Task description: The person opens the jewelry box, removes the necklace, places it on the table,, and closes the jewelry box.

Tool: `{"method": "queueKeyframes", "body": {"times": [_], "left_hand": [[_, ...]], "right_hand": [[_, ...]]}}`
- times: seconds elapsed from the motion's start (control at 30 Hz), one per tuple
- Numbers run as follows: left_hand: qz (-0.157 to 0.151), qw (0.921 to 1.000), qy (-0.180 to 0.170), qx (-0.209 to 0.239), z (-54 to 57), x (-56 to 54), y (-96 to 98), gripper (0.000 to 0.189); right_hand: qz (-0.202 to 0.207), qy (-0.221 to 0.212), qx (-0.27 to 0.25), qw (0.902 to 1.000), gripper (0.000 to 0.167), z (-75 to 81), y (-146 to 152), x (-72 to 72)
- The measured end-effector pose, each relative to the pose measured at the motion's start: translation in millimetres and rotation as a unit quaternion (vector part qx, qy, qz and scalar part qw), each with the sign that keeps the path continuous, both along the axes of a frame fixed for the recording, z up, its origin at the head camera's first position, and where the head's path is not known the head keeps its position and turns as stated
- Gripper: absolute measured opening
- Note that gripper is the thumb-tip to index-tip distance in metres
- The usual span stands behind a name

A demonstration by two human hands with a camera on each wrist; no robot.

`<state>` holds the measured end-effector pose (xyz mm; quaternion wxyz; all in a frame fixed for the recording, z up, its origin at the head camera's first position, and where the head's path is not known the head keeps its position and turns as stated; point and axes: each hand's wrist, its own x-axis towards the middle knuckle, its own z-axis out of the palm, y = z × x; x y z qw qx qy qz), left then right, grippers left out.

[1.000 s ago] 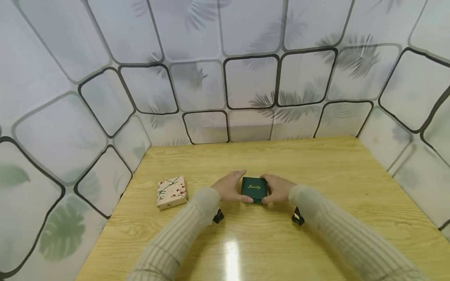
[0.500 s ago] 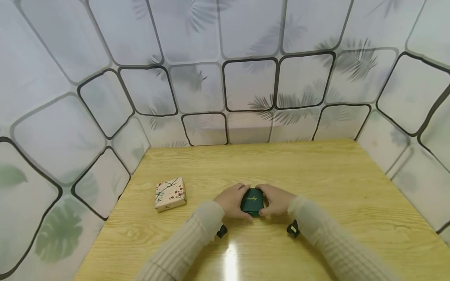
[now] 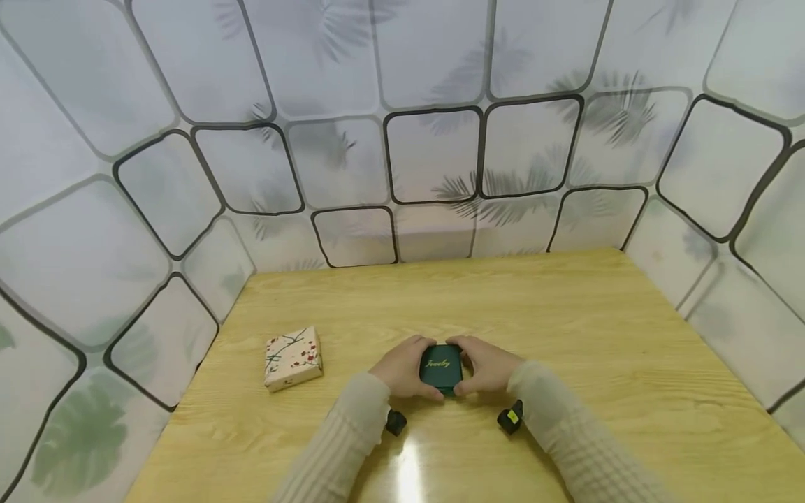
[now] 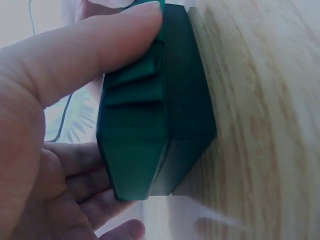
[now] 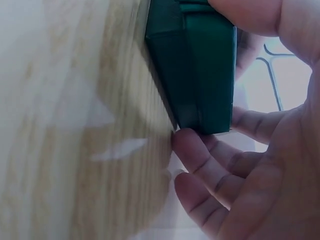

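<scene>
A dark green jewelry box (image 3: 441,370) with gold "Jewelry" lettering on its lid stands on the table between both hands, lid down. My left hand (image 3: 404,368) holds its left side, with the thumb (image 4: 135,30) on the front of the lid and fingers behind. From the other side my right hand (image 3: 486,365) grips it, thumb at the front edge and fingers around the back. In the left wrist view the green box (image 4: 135,130) shows a thin seam between lid and base. The right wrist view shows its side (image 5: 210,75) close to the fingers.
A cream box (image 3: 293,358) with red blossoms and dark branches lies on the table to the left. The wooden table (image 3: 566,307) meets a patterned curtain (image 3: 434,154) at the back and sides. Small black wrist devices sit below both cuffs.
Both hands and the jewelry box have come nearer to the person. The box looked tipped half a second ago; its lettering now shows in full. The head view has shifted slightly.
</scene>
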<state>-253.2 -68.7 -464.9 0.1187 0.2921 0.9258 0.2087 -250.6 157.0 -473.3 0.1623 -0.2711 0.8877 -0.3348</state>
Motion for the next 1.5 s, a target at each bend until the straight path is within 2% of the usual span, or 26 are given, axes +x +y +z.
{"method": "queueKeyframes", "body": {"times": [0.27, 0.57, 0.7, 0.9, 1.03, 1.23, 1.5], "left_hand": [[-0.003, 0.9998, -0.005, 0.017, -0.9, 1.3, -0.1, 0.097], [-0.004, 0.9997, -0.006, 0.026, -4.7, 0.6, -4.9, 0.097], [-0.002, 0.9996, -0.005, 0.027, -4.6, 1.8, -6.7, 0.097], [0.0, 0.9996, -0.006, 0.028, -2.3, 1.5, -4.2, 0.098], [0.0, 0.9995, -0.012, 0.03, 0.0, 1.2, -2.3, 0.099], [0.004, 0.9991, -0.028, 0.032, -2.1, 2.5, -4.4, 0.101], [0.014, 0.9981, -0.038, 0.047, -2.0, -0.3, -5.8, 0.103]], "right_hand": [[-0.01, -0.011, -0.01, 0.9998, 0.095, 2.3, 0.3, 4.6], [-0.001, 0.003, -0.012, 0.9999, 0.094, -5.4, -1.3, 1.0], [0.002, 0.001, -0.015, 0.9999, 0.102, -7.9, -1.7, 0.9], [-0.005, -0.036, -0.021, 0.9991, 0.115, -8.7, 2.2, 1.9], [-0.011, -0.047, -0.024, 0.9985, 0.109, -8.1, 5.3, 2.3], [-0.007, -0.027, -0.009, 0.9996, 0.097, -10.7, 5.4, 3.0], [-0.015, -0.028, -0.016, 0.9993, 0.09, -10.6, 4.7, 1.0]]}}
